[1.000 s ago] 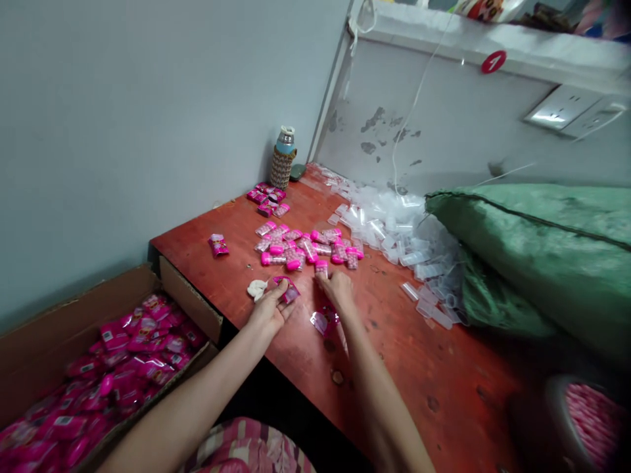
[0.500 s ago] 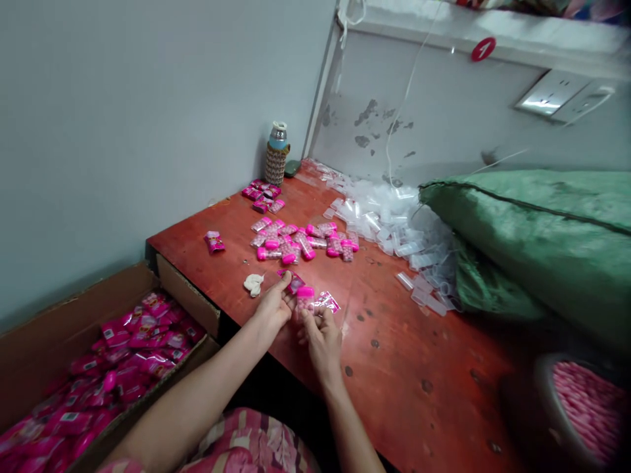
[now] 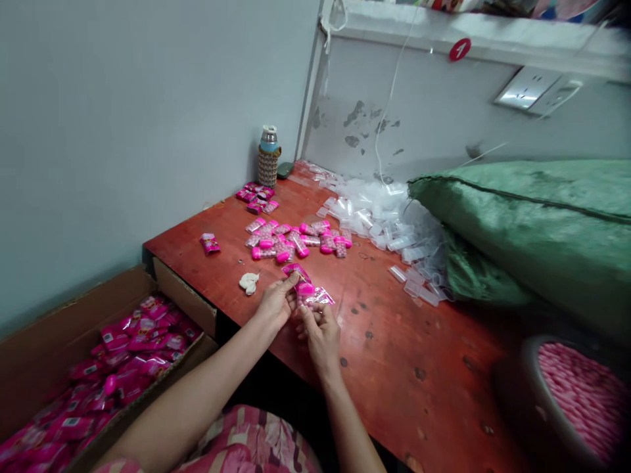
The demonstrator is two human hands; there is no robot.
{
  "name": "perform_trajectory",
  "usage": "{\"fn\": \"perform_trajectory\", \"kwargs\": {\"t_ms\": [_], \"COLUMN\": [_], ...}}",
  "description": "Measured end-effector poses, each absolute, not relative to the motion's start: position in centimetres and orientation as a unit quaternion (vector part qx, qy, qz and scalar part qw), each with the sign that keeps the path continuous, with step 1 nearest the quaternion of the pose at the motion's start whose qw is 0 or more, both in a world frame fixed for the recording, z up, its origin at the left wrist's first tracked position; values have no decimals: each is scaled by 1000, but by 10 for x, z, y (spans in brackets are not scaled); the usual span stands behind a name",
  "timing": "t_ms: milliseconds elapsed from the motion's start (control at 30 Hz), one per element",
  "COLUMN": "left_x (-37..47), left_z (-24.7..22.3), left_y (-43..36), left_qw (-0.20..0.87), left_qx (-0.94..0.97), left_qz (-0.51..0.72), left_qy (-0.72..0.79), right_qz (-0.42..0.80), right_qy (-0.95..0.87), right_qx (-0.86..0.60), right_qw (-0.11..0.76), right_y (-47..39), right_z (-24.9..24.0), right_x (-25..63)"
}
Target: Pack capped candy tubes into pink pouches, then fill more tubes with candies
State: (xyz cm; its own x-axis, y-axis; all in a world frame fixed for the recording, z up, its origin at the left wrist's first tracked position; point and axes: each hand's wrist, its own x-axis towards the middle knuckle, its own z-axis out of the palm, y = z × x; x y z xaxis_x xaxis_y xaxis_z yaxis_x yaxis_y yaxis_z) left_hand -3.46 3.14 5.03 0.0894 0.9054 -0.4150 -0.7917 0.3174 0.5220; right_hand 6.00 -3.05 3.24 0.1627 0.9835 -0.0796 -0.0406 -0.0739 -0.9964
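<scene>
Over the table's front edge, my left hand (image 3: 280, 301) pinches a pink printed sleeve (image 3: 294, 270) between thumb and fingers. My right hand (image 3: 319, 328) grips a small clear candy bottle (image 3: 305, 293) with a pink cap, its cap end up against the sleeve. Whether the cap is inside the sleeve I cannot tell. Just past my right fingers lies another shiny pink sleeve (image 3: 324, 296) on the table. Beyond both hands, several filled pink-capped bottles (image 3: 298, 242) lie in a loose group. A crumpled white lump (image 3: 249, 283) sits left of my left hand.
A cardboard box (image 3: 185, 289) of pink wrapped packs (image 3: 123, 348) stands at the left. Empty clear containers (image 3: 389, 220) are heaped at the back, beside a green sack (image 3: 532, 230). A bowl of pink pellets (image 3: 582, 394) is at right; a flask (image 3: 269, 157) stands by the wall.
The sleeve and the bottle have come together: the bottle's pink cap now meets the sleeve in my left hand. The view has shifted slightly to the right.
</scene>
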Motion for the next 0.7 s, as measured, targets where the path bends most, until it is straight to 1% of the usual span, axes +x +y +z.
{"fn": "perform_trajectory", "kwargs": {"t_ms": [167,400,467,600,700], "left_x": [-34,-32,-34,-39,-39], "left_z": [51,43,43,46,47], "left_y": [26,26,27,29,29], "left_qw": [736,754,764,779,771], "left_qx": [190,200,221,288,305], "left_qz": [557,518,500,451,441], "left_qy": [333,350,343,327,344], "right_qz": [472,440,468,561,540], "right_qy": [-430,-437,-430,-388,-389], "right_qx": [-548,-561,-544,-472,-487], "right_qw": [541,548,547,559,565], "right_y": [-31,-30,-29,-26,-25], "right_z": [30,25,23,21,22], "right_x": [61,61,64,69,70]}}
